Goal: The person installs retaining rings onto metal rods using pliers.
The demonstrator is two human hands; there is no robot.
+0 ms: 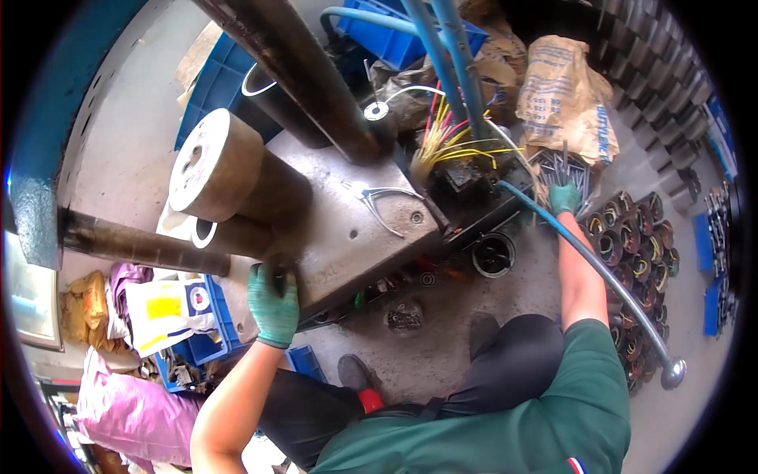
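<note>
My left hand (273,304), in a green knit glove, is at the near left edge of the heavy steel press bed (339,272). Its fingers curl about a dark, rounded part (279,275), too shadowed to name. Stretched out to the far right, my right hand (564,197), also gloved, closes on thin metal rods (562,162) at a heap of them; its fingertips are partly hidden. On the bed lie snap-ring style pliers (375,201) with spread handles. A large steel cylinder (233,170) stands left of them.
A blue lever with a ball end (673,371) slants past my right forearm. Wound motor stators (632,237) are stacked on the right floor. A brown paper sack (564,91) lies behind the rods. Thick steel columns (304,71) rise from the bed; coloured wires (446,142) hang beyond it.
</note>
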